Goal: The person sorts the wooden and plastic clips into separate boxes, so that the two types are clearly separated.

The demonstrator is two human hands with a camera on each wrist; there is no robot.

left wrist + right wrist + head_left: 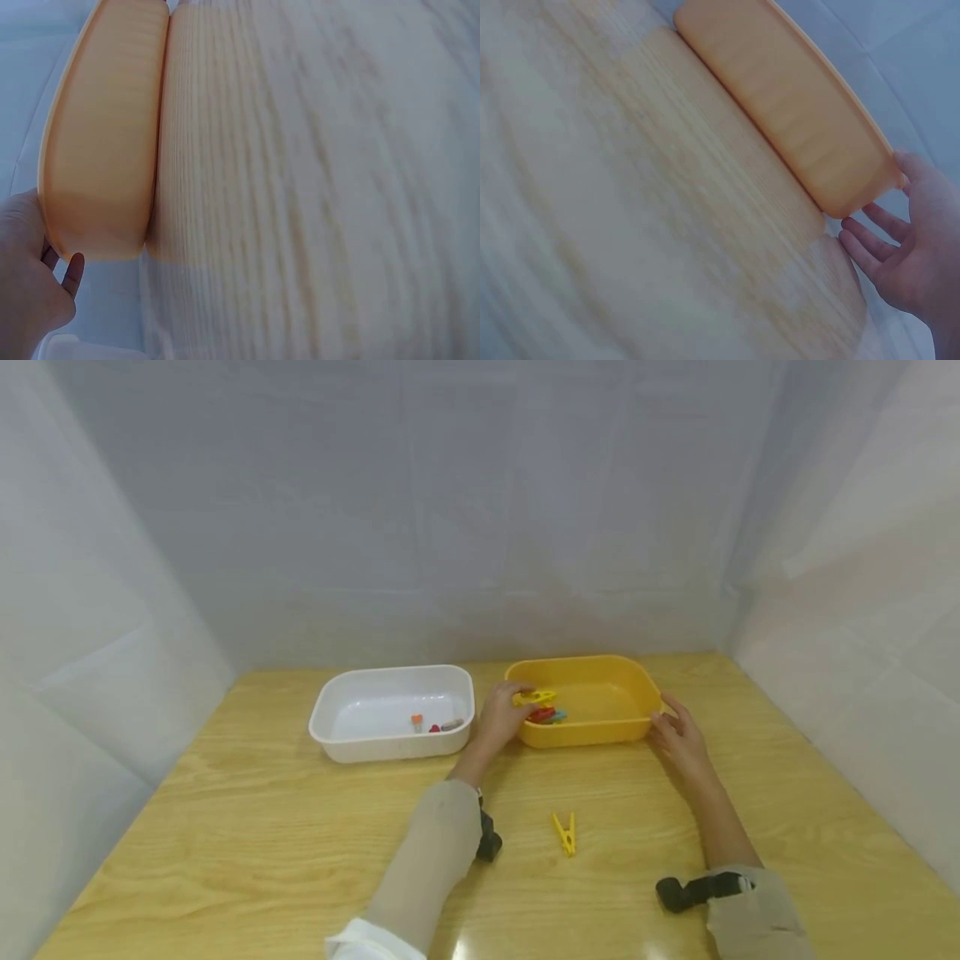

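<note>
The left hand [501,714] reaches over the near left corner of the yellow tub [637,689] and its grip pinches a yellow clothes peg [536,697], held just above the tub's floor. Below it, inside the tub, lie a red peg [542,715] and a blue peg [558,717], touching each other. The right hand [678,735] rests against the tub's right end with straight, relaxed fingers [870,247], grasping nothing; it steadies the wall rather than clasping it. A white tub [330,714] stands just left of the yellow one and holds a few small bits, too small to tell apart. Another yellow peg [565,833] lies alone on the desk [247,835], well apart from both tubs and near the person's forearms.

The pinch sits near one end of the peg, so it could twist and drop back among the others. The tub looks light; a push from the flat right hand might slide it into the white tub. A sleeve could also sweep the loose peg along the desk.
</note>
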